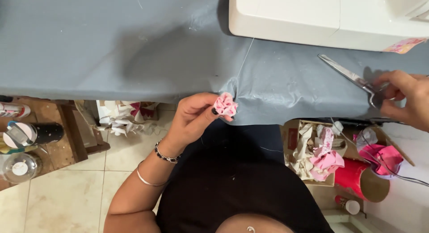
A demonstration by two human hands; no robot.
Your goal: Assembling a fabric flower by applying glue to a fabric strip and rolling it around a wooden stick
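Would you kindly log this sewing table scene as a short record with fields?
Left hand: pinches a small pink gathered fabric piece at the table edge
Right hand: grips the handles of metal scissors, blades lying on the cloth
Surface: grey table cover
Machine: white sewing machine at the far edge
Thread: thin thread runs from machine toward the fabric piece

Home sewing corner: white sewing machine (330, 16), grey-covered table (111, 45), fabric-scrap box (313, 152), tiled floor (67, 197).

Even, soft indoor light; broad dim shadow on worktop (134, 58) toward 11 o'clock; right hand (404, 99) at 3 o'clock slightly motion-blurred; no glare.
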